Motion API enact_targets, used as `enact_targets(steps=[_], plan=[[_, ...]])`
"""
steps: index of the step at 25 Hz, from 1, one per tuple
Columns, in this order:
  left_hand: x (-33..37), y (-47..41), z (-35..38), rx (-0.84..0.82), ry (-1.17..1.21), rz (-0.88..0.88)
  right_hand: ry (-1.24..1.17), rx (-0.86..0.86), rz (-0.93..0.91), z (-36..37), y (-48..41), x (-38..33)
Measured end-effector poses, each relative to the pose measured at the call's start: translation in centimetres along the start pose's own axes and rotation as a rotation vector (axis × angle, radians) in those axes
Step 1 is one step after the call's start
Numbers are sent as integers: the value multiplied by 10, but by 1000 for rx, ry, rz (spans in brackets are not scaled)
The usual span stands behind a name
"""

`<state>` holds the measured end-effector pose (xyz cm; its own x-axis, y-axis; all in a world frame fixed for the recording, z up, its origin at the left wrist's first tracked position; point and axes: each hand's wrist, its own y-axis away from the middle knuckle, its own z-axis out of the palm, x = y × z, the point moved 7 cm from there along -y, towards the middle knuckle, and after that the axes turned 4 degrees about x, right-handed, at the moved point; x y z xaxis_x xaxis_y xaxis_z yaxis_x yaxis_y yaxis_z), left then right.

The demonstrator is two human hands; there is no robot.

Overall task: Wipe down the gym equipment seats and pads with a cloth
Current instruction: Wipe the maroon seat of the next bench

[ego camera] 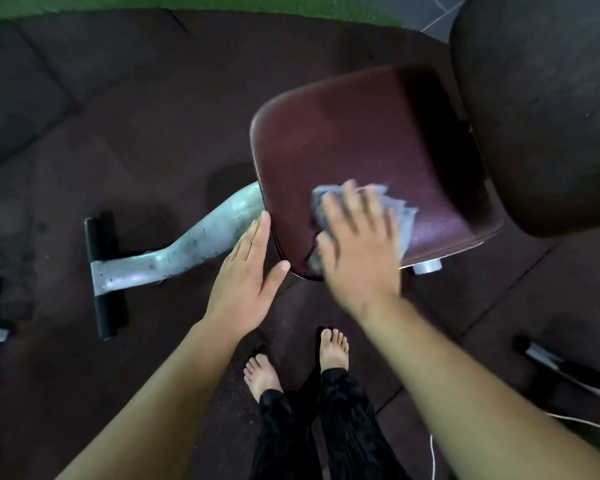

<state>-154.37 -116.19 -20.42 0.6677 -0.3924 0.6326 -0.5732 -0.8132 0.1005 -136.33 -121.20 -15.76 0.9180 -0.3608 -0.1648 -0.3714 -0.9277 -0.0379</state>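
Right hand (pixel 357 251) presses cloth (pixel 405 216) flat — on maroon seat (pixel 361 133).

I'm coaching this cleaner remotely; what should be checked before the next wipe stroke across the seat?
1. Cloth pressed under the right hand, on the seat: ok.
2. Left hand resting against the seat's left edge: ok.
3. Far half of the seat free of objects: ok.
4. Seat surface already clean: cannot tell, blurred.
5. Bare feet clear of the frame: ok.
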Motion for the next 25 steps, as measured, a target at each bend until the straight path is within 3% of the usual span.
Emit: enact_targets(steps=[2,3,8,10,14,16,20,25], plan=[[-1,0,-1,0,-4,7,-24,-82,-237,8,2,-22],[-2,-2,-2,-6,-4,8,-34,-63,-264,6,-25,-13],[-4,-6,-6,-46,-2,1,21,-17,102,-2,-176,34],[-4,-6,-6,-56,5,4,21,-5,11,2,-146,-3],[-11,-8,-7,-62,0,6,-32,-90,-406,5,-50,-43],[-11,-10,-8,-84,-4,-15,-49,-80,-416,7,-101,-41],[-12,-16,-12,-131,22,-41,2,-77,-190,17,-191,-59],[-18,-23,-16,-142,-9,-33,-33,-97,-478,19,-93,-79]])
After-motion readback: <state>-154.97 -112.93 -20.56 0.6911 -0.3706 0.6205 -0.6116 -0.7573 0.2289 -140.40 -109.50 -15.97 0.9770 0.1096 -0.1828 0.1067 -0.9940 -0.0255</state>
